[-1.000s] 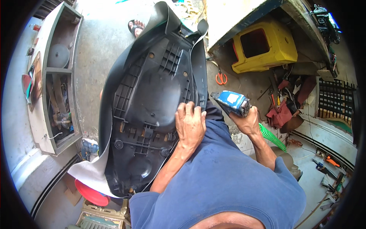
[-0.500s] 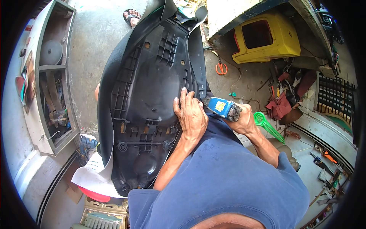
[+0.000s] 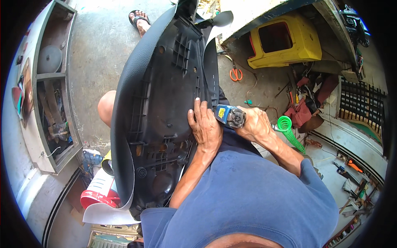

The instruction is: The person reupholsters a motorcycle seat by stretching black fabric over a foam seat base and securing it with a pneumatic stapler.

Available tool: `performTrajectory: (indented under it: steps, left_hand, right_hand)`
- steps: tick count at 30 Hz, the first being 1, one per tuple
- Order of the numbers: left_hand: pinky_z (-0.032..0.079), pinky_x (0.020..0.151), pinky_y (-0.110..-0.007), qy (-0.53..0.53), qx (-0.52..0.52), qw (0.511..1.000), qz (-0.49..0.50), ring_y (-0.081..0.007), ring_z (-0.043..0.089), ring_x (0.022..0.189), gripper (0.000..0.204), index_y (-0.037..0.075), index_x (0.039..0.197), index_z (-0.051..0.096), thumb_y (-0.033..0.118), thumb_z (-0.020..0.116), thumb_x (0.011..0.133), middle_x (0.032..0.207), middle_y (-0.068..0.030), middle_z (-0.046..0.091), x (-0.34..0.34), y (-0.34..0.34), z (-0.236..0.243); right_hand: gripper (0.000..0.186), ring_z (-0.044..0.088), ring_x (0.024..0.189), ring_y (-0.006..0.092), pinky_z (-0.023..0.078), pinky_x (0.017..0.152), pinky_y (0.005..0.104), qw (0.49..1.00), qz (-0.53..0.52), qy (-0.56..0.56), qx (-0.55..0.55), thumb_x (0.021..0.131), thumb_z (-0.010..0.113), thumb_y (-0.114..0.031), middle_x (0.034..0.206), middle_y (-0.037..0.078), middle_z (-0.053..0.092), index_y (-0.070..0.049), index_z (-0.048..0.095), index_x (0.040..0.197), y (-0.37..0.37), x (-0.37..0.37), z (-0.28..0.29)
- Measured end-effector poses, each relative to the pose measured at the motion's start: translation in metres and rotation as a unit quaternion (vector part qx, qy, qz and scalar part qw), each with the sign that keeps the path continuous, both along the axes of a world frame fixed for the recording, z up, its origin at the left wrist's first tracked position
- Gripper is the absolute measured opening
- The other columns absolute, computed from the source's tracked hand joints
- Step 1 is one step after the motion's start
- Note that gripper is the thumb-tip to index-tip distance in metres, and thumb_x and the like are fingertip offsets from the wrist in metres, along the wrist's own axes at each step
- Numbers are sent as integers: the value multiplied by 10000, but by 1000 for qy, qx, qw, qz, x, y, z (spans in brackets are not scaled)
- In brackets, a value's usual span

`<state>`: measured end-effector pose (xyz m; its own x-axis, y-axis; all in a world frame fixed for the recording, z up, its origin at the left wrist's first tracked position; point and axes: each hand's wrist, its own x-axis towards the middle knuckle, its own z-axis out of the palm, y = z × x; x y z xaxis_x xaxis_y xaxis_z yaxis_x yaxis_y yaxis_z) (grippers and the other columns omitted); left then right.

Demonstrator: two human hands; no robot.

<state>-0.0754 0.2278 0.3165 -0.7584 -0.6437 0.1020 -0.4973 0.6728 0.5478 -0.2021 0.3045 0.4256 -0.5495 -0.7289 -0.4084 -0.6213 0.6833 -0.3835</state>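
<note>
A motorcycle seat [image 3: 165, 91] lies underside up in front of me, its ribbed black plastic base showing. Black vinyl cover [image 3: 134, 74] wraps around its sides, with loose flaps at the far end and a pale backing at the near left. My left hand [image 3: 206, 128] rests on the seat's right edge, fingers stretched onto the base; its thumb is hidden. In my right hand [image 3: 254, 124] is a blue staple gun [image 3: 229, 115], its nose against the cover at that edge, just beside my left fingers. A coiled green air hose [image 3: 291, 134] runs from behind the right hand.
Orange-handled scissors [image 3: 235, 74] lie on the floor beyond the seat. A yellow plastic shell [image 3: 285, 39] sits under a bench at the far right. At left stand an open cabinet [image 3: 53, 78] and a red-and-white bucket [image 3: 99, 194]. Another person's sandalled foot [image 3: 140, 20] is at the far left.
The seat has tilted and shifted, so its left cover side shows more, and the bucket and a bare knee have come into view. The staple gun has turned more upright and moved slightly left.
</note>
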Motion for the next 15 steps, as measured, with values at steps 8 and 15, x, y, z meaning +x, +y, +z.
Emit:
performTrajectory:
  steps: [8, 15]
  left_hand:
    - [206, 1190, -500, -27, -18, 999, -16, -308, 432, 1422, 217, -48, 1040, 684, 96, 579, 916, 1319, -160, 620, 5, -3, 6]
    - [100, 1203, -577, -45, 23, 997, -66, -326, 396, 1444, 155, 16, 987, 679, 135, 666, 888, 1377, -175, 582, 25, -2, 27]
  right_hand:
    - [169, 672, 763, 481, 559, 710, 548, 999, -35, 2, 37, 806, 657, -173, 770, 287, 676, -43, 690, 909, -7, 8, -2]
    - [238, 686, 814, 455, 563, 737, 504, 992, -107, -57, -22, 808, 707, -208, 835, 256, 700, -50, 719, 986, 24, 9, 1]
